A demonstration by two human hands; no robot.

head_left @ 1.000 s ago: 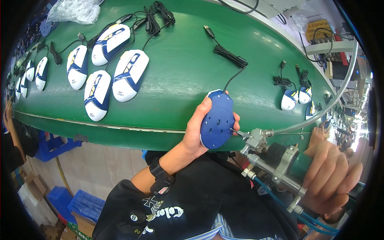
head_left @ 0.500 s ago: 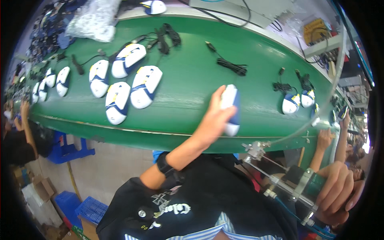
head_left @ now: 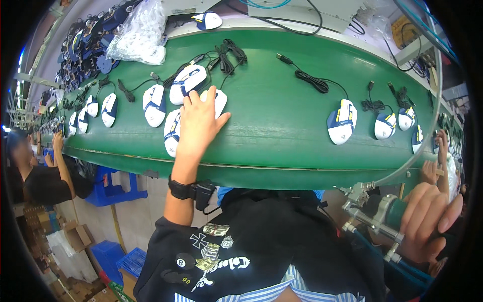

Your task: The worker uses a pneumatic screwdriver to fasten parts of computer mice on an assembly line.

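My left hand (head_left: pixel 197 121) reaches over a white and blue computer mouse (head_left: pixel 220 102), fingers stretched across its upper part and thumb spread out past its right edge. The hand covers much of that mouse. Close by lie more mice, one (head_left: pixel 188 83) just behind the fingers and one (head_left: pixel 171 132) partly under the wrist. At the lower right my right hand (head_left: pixel 427 216) is wrapped round a metal air tool (head_left: pixel 375 211) with a thin nozzle and blue hoses. A single mouse (head_left: pixel 343 122) with its bundled black cable (head_left: pixel 312 81) rests right of centre on the green belt.
The green conveyor belt (head_left: pixel 274 146) crosses in front of me. More mice stand at the left and right (head_left: pixel 385 125). A clear plastic bag (head_left: pixel 138 38) and a pile of dark blue parts (head_left: pixel 83 48) sit behind. Other people work at both ends.
My left hand has let go of the mouse at right of centre and moved left onto another in the group. The view has shifted; my right hand still holds the air tool.
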